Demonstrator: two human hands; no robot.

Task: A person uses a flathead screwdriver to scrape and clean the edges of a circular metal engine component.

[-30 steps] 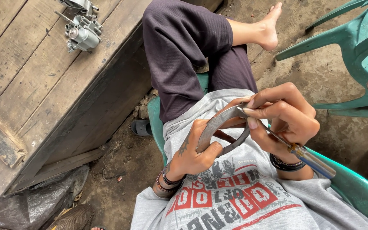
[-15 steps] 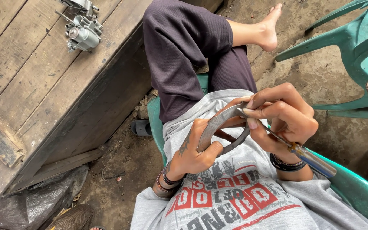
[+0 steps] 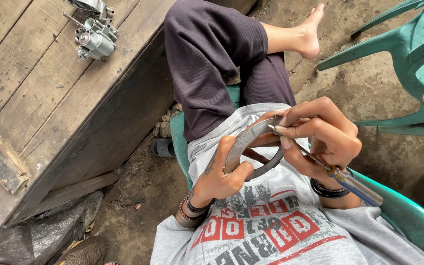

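My left hand (image 3: 222, 177) grips a grey metal ring-shaped part (image 3: 245, 142) at its lower left, over my lap. My right hand (image 3: 320, 133) holds a screwdriver (image 3: 349, 182) with a blue handle and yellow collar; its thin shaft runs under my fingers and its tip rests on the top edge of the ring. Both wrists wear dark bead bracelets. I sit in a green plastic chair (image 3: 408, 221) with one leg crossed, wearing dark trousers and a grey printed shirt.
A weathered wooden crate or table (image 3: 35, 98) stands at left, with a small metal carburettor (image 3: 94, 37) on top. Another green plastic chair (image 3: 408, 54) stands at right. Dirt floor, a dark sandal (image 3: 162, 147) and a black plastic sheet (image 3: 35, 235) lie below.
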